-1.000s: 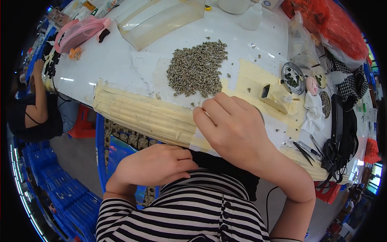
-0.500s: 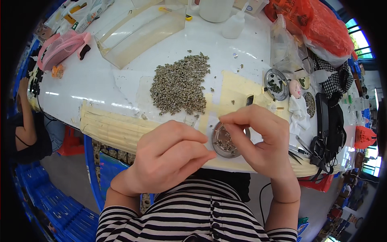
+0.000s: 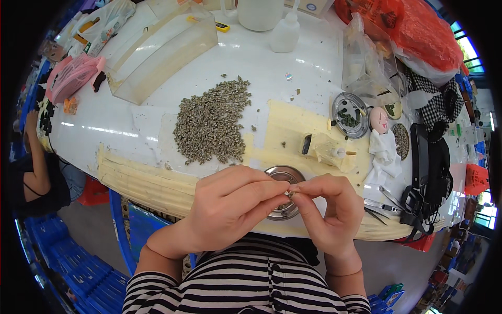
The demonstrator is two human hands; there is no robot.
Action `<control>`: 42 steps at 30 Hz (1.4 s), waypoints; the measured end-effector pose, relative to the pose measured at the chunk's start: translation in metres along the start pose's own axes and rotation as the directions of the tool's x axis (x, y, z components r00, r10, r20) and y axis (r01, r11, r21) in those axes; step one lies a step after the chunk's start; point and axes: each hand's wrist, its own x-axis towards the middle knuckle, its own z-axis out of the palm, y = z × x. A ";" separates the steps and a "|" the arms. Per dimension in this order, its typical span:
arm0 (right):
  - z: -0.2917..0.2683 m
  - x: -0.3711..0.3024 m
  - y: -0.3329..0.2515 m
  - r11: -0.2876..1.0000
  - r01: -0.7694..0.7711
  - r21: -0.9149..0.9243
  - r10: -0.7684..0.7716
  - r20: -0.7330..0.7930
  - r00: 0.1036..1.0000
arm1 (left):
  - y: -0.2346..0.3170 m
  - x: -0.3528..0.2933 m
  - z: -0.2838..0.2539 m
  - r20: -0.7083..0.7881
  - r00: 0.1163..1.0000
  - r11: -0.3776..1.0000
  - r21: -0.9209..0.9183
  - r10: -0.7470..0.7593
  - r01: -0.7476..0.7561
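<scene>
My left hand [image 3: 232, 201] and my right hand [image 3: 333, 212] meet fingertip to fingertip above a round metal dish [image 3: 285, 170]. Both are closed in a pinch around a small metal part [image 3: 290, 193], mostly hidden by the fingers. The dish, partly covered by my hands, has a few small pieces inside. Beyond my left hand, a broad pile of small grey metal parts [image 3: 212, 125] lies on the white table [image 3: 141, 118]. A tape-wrapped block [image 3: 330, 152] with a dark end stands past my right hand.
At the right are a metal tray of dark pieces [image 3: 350, 116], a pink egg-shaped object [image 3: 378, 120], crumpled tissue [image 3: 384, 152] and tweezers [image 3: 389, 196]. Farther off stand a clear bin [image 3: 167, 63], a squeeze bottle [image 3: 286, 34] and red bags [image 3: 423, 36]. A person's arm [image 3: 36, 152] shows at the left.
My hands have come together from apart, and their fingertips now meet over the dish. The whole view has shifted a little, so the table's things appear lower and mostly farther left.
</scene>
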 end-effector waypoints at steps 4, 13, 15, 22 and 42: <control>-0.010 0.000 -0.001 0.912 0.299 -0.281 -0.309 0.010 0.951 | 0.004 0.002 0.004 0.077 0.974 0.941 -0.252 -0.214 0.227; -0.017 -0.005 0.008 0.861 0.382 -0.336 -0.394 0.032 0.918 | 0.008 0.007 0.019 0.041 0.982 0.950 -0.249 -0.186 0.190; -0.016 -0.007 0.011 0.847 0.396 -0.355 -0.414 0.028 0.910 | 0.008 0.007 0.020 0.033 0.986 0.960 -0.224 -0.163 0.167; -0.013 -0.006 0.010 0.877 0.366 -0.311 -0.381 0.014 0.925 | 0.003 0.006 0.020 -0.004 0.997 0.987 -0.141 -0.076 0.075; -0.017 -0.008 0.006 0.970 0.154 -0.186 -0.159 -0.014 0.987 | 0.000 0.002 0.029 -0.112 0.984 0.988 0.082 0.139 -0.131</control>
